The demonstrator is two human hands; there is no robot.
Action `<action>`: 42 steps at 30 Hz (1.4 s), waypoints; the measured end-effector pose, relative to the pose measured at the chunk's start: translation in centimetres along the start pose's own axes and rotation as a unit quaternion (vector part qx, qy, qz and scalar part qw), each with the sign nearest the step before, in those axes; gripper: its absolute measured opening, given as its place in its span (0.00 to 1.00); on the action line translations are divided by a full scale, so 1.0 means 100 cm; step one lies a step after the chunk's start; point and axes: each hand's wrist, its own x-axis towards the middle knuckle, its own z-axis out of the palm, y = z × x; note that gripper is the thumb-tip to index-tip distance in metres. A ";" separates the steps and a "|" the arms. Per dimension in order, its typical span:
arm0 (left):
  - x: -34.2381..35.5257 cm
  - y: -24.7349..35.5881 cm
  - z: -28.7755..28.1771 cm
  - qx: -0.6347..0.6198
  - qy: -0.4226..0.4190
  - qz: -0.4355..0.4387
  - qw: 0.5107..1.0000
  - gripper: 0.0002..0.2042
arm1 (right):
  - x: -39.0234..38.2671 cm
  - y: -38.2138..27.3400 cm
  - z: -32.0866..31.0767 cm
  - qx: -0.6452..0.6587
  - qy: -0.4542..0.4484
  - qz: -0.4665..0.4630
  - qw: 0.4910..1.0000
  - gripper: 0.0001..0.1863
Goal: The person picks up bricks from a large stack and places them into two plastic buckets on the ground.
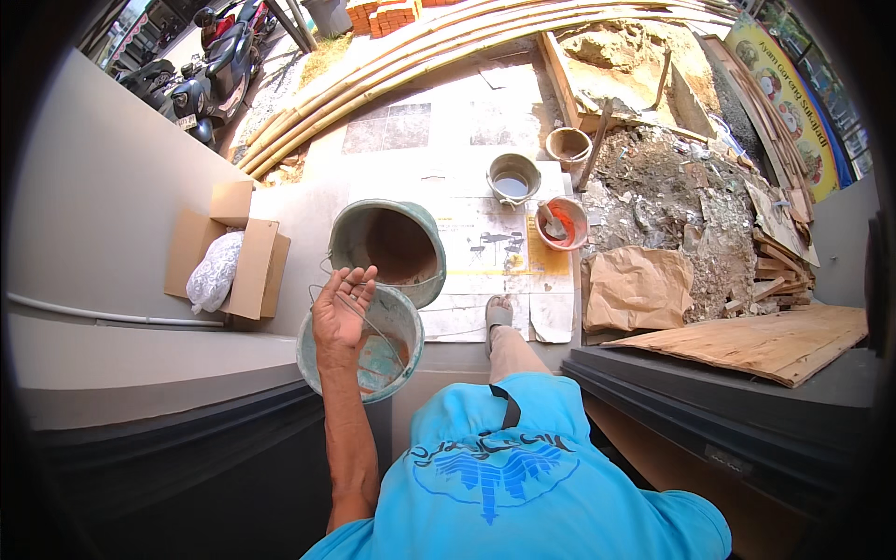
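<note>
My left hand [338,313] is raised palm up at left of centre, its fingers curled around the thin wire handle of a bucket. Below the hand hangs or stands a pale green bucket [411,336], its inside smeared with grey and brown residue. I cannot tell whether its base touches the floor. Just beyond it is a larger green bucket [430,224], its mouth tilted toward me and its inside coated brown. The rims of the two buckets overlap in view. My right hand is out of view.
Ahead lie a grey bucket of liquid [511,177], an orange-stained bucket [577,222] with a tool, and another bucket [569,145]. Rubble [653,187], a paper sack [637,285] and plywood [756,343] lie right; an open cardboard box [257,271] stands left. Bamboo poles [373,79] cross the far side.
</note>
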 end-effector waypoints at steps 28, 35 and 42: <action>0.223 0.068 -0.222 -0.058 0.546 -0.049 0.834 0.12 | 0.292 -0.423 -0.107 -0.134 -0.074 -0.051 0.987 0.14; 0.269 0.094 -0.241 -0.033 0.551 -0.093 0.829 0.12 | 0.304 -0.378 -0.047 -0.079 0.001 -0.190 0.979 0.15; 0.304 0.121 -0.218 0.008 0.553 -0.095 0.828 0.12 | 0.378 -0.497 -0.062 -0.117 -0.002 -0.175 0.978 0.16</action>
